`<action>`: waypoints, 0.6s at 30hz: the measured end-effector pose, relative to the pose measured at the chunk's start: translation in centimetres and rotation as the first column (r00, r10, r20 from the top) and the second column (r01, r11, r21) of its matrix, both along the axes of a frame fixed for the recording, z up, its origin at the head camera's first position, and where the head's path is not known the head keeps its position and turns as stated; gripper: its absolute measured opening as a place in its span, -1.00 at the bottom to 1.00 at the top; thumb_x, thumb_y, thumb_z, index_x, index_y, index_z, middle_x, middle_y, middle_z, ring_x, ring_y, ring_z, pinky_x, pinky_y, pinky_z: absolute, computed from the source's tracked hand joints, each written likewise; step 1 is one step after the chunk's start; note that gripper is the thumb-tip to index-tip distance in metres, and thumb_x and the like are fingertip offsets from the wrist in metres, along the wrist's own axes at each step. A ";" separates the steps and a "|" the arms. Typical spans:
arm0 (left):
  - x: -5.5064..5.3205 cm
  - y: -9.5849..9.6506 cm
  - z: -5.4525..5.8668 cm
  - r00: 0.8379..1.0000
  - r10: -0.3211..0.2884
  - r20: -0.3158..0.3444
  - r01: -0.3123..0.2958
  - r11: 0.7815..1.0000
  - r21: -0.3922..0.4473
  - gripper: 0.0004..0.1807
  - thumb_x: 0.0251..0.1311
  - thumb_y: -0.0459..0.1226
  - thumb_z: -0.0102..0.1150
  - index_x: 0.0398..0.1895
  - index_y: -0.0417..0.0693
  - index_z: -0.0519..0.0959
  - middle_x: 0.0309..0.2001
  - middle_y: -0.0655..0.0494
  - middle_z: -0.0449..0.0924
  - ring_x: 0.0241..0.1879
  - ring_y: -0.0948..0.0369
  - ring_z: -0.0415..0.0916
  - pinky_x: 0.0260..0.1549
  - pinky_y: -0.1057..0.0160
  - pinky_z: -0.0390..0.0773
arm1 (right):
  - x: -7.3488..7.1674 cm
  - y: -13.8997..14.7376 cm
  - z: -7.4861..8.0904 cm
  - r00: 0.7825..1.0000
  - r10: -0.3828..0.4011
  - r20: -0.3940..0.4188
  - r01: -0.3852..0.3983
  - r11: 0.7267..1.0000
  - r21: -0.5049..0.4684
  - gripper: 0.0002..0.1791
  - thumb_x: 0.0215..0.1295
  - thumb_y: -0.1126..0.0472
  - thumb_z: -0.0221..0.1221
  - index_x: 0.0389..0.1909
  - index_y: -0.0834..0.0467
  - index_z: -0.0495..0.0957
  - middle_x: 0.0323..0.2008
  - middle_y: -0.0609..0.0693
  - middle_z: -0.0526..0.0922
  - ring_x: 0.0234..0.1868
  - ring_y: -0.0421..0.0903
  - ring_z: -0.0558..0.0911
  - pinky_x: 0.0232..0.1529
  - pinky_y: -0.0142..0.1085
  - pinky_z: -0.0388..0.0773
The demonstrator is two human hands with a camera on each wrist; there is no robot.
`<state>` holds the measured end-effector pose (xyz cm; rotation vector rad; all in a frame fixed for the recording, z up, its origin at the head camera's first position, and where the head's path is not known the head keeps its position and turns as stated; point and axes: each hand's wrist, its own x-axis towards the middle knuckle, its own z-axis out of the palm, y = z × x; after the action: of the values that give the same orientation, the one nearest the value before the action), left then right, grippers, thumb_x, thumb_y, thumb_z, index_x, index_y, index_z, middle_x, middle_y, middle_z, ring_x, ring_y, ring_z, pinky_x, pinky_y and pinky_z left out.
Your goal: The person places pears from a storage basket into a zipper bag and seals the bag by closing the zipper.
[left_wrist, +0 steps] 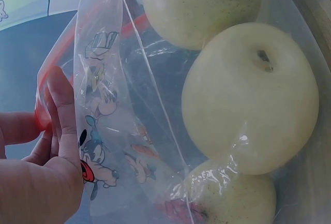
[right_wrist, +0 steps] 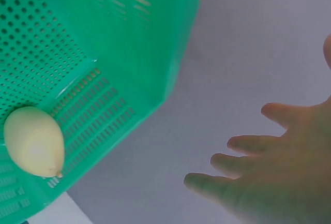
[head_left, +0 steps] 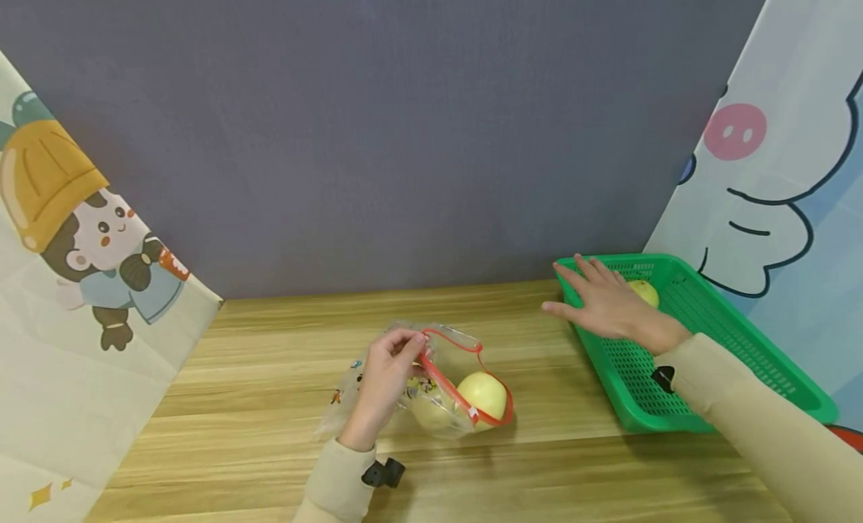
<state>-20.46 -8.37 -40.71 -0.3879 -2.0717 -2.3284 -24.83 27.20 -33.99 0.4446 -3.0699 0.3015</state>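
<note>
My left hand (head_left: 386, 381) pinches the red zip edge of a clear zip bag (head_left: 438, 378) lying on the wooden table. Its mouth gapes to the right, where a pale yellow pear (head_left: 484, 395) shows at the opening. Through the cartoon-printed plastic, the left wrist view shows three pears, the largest pear (left_wrist: 251, 102) in the middle. My right hand (head_left: 610, 306) is over the left rim of a green basket (head_left: 623, 410), fingers spread and holding nothing. Inside the basket, a single pear (right_wrist: 34, 141) lies by the end wall, partly hidden by that hand in the head view.
A grey panel (head_left: 377, 148) rises behind the wooden table (head_left: 256, 373). Cartoon-printed sheets stand on both sides, the left sheet (head_left: 61, 403) and the right sheet (head_left: 795, 171). The basket's far end is close to the panel.
</note>
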 end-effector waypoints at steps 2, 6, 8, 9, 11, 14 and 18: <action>0.0 0.0 0.0 1.000 -0.001 0.000 0.001 1.000 -0.001 -0.80 0.50 -0.34 0.08 -0.15 -0.35 0.62 -0.27 -0.30 0.58 -0.35 0.10 0.63 -0.36 0.12 0.77 | -0.3 0.4 -0.2 1.000 -0.010 -0.001 0.010 1.000 -0.008 0.00 0.44 -0.44 -0.07 0.61 0.18 0.01 0.55 0.45 -0.15 0.52 0.51 -0.15 0.38 0.52 -0.16; 0.0 0.0 0.0 1.000 -0.002 -0.003 0.002 1.000 -0.008 -0.80 0.50 -0.34 0.08 -0.15 -0.35 0.62 -0.28 -0.25 0.59 -0.35 0.10 0.62 -0.36 0.11 0.77 | -1.0 1.2 -0.5 0.999 -0.032 0.010 0.032 0.999 -0.024 0.01 0.45 -0.43 -0.08 0.61 0.21 -0.01 0.54 0.48 -0.16 0.51 0.52 -0.15 0.40 0.49 -0.17; 0.0 0.0 0.0 1.000 -0.001 -0.005 0.001 1.000 -0.010 -0.80 0.51 -0.34 0.08 -0.14 -0.34 0.62 -0.28 -0.24 0.59 -0.35 0.09 0.62 -0.36 0.11 0.77 | -1.3 1.6 -0.7 0.999 -0.040 0.016 0.041 0.998 -0.039 0.01 0.46 -0.42 -0.07 0.61 0.23 -0.02 0.54 0.50 -0.18 0.50 0.53 -0.16 0.41 0.47 -0.17; 0.0 0.0 0.0 1.000 -0.001 -0.007 0.001 1.000 -0.010 -0.80 0.51 -0.34 0.08 -0.15 -0.35 0.62 -0.29 -0.24 0.59 -0.35 0.09 0.62 -0.36 0.11 0.77 | -1.4 1.8 -0.7 0.999 -0.046 0.021 0.047 0.998 -0.045 0.01 0.46 -0.43 -0.08 0.61 0.23 -0.02 0.54 0.50 -0.19 0.50 0.53 -0.16 0.42 0.47 -0.18; 0.0 -0.1 0.0 1.000 0.000 -0.007 0.000 1.000 -0.009 -0.80 0.51 -0.35 0.07 -0.15 -0.35 0.62 -0.29 -0.24 0.59 -0.35 0.09 0.62 -0.37 0.11 0.77 | -1.6 2.1 -0.8 0.998 -0.052 0.029 0.054 0.997 -0.058 0.02 0.46 -0.43 -0.08 0.61 0.24 -0.03 0.54 0.51 -0.20 0.50 0.54 -0.17 0.41 0.47 -0.19; 0.1 0.0 0.1 1.000 0.001 -0.006 -0.002 1.000 -0.007 -0.80 0.51 -0.36 0.07 -0.15 -0.36 0.62 -0.29 -0.23 0.59 -0.36 0.10 0.62 -0.37 0.12 0.77 | -1.9 2.5 -1.0 0.998 -0.059 0.037 0.061 0.996 -0.070 0.02 0.46 -0.42 -0.08 0.60 0.26 -0.04 0.53 0.52 -0.21 0.49 0.55 -0.18 0.40 0.49 -0.19; 0.1 0.0 0.1 1.000 -0.003 -0.006 0.002 1.000 -0.005 -0.81 0.51 -0.36 0.06 -0.14 -0.36 0.61 -0.29 -0.20 0.59 -0.37 0.11 0.61 -0.37 0.12 0.77 | -2.3 3.2 -1.3 0.997 -0.069 0.037 0.071 0.995 -0.066 0.02 0.47 -0.41 -0.09 0.60 0.28 -0.03 0.52 0.54 -0.21 0.48 0.57 -0.17 0.38 0.50 -0.17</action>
<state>-20.32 -8.34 -40.59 -0.3970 -2.0760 -2.3213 -27.11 30.39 -35.25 0.3322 -3.0898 0.4127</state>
